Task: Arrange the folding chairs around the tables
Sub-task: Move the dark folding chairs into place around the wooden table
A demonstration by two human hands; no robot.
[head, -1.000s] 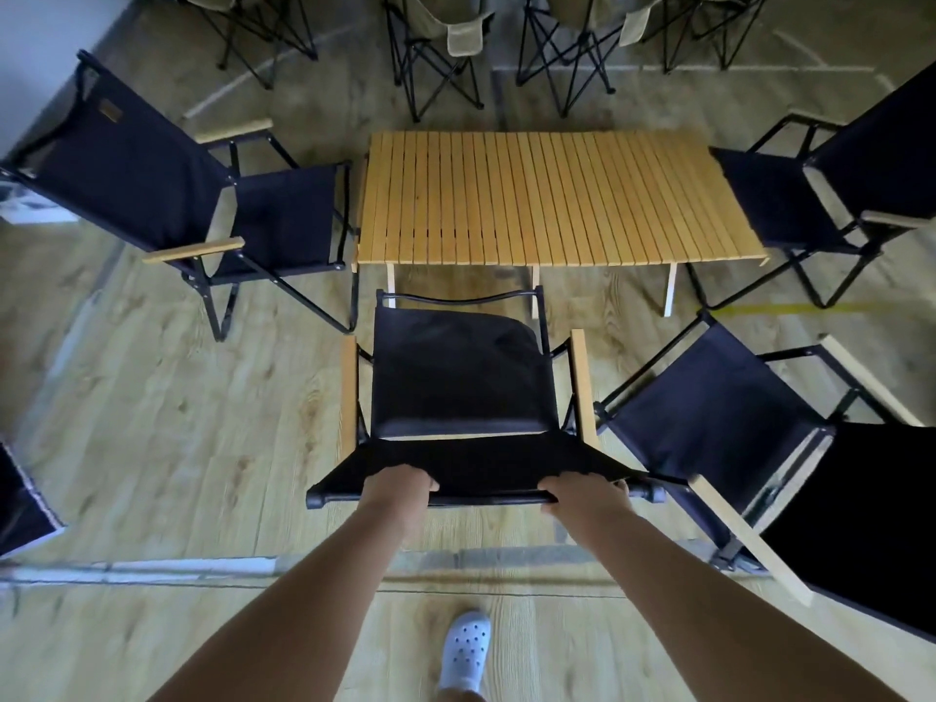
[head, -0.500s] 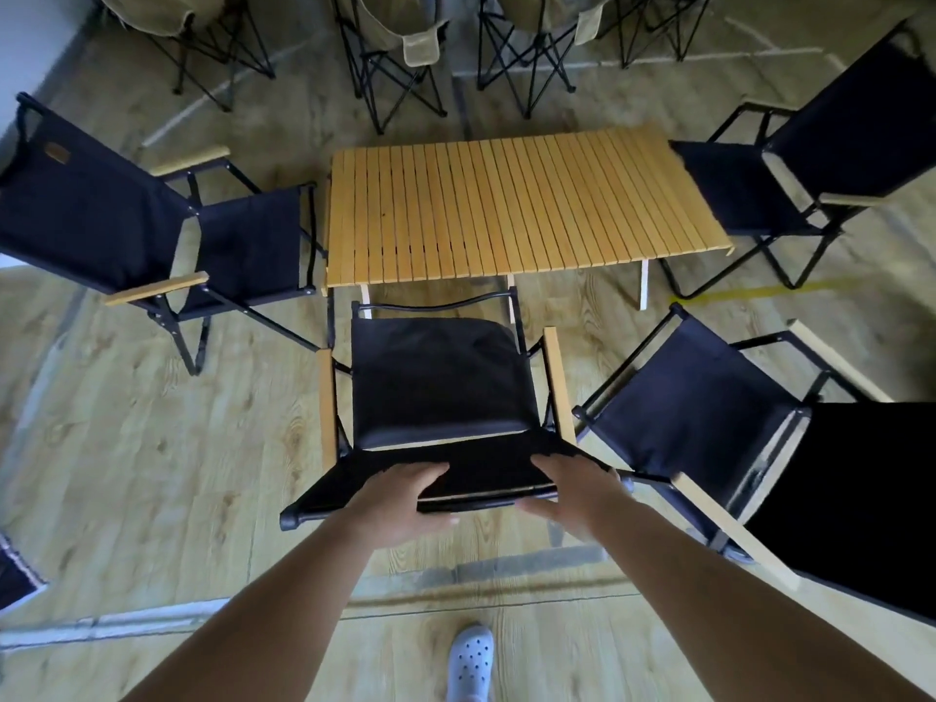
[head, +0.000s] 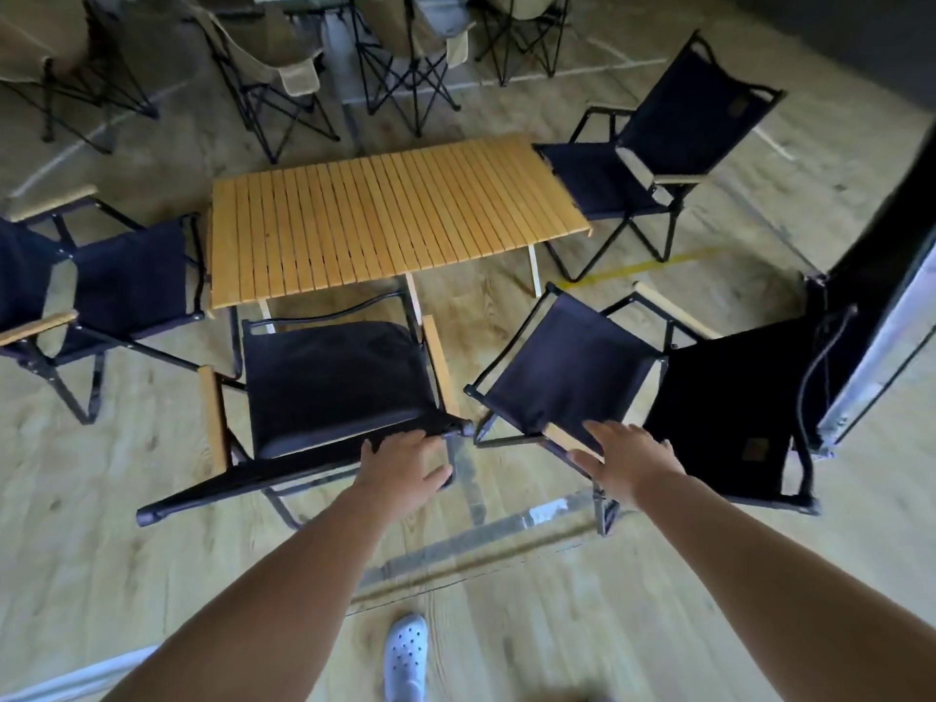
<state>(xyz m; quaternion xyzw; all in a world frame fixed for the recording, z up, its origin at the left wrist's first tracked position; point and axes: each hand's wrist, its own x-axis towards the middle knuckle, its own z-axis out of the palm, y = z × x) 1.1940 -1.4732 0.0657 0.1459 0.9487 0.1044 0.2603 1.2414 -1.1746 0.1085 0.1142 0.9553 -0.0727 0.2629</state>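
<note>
A low slatted wooden table (head: 385, 215) stands on the floor. Black folding chairs with wooden armrests ring it. One chair (head: 334, 377) is at the near long side, seat towards the table. My left hand (head: 405, 468) is open with fingers apart at the right end of that chair's backrest, gripping nothing. A second chair (head: 567, 367) stands turned at an angle at the table's near right corner. My right hand (head: 628, 461) is open over its near wooden armrest. Another chair (head: 131, 276) is at the left end and one (head: 658, 139) at the far right end.
Several beige folding chairs (head: 273, 58) stand in a row behind the table. A dark upright panel with a pale edge (head: 881, 316) leans at the right, close to the angled chair's backrest. My white shoe (head: 405, 651) is on the wood floor below my arms.
Both hands have let go of the near chair's backrest and opened. My right hand has moved right, over the angled chair's armrest. The view has swung to the right.
</note>
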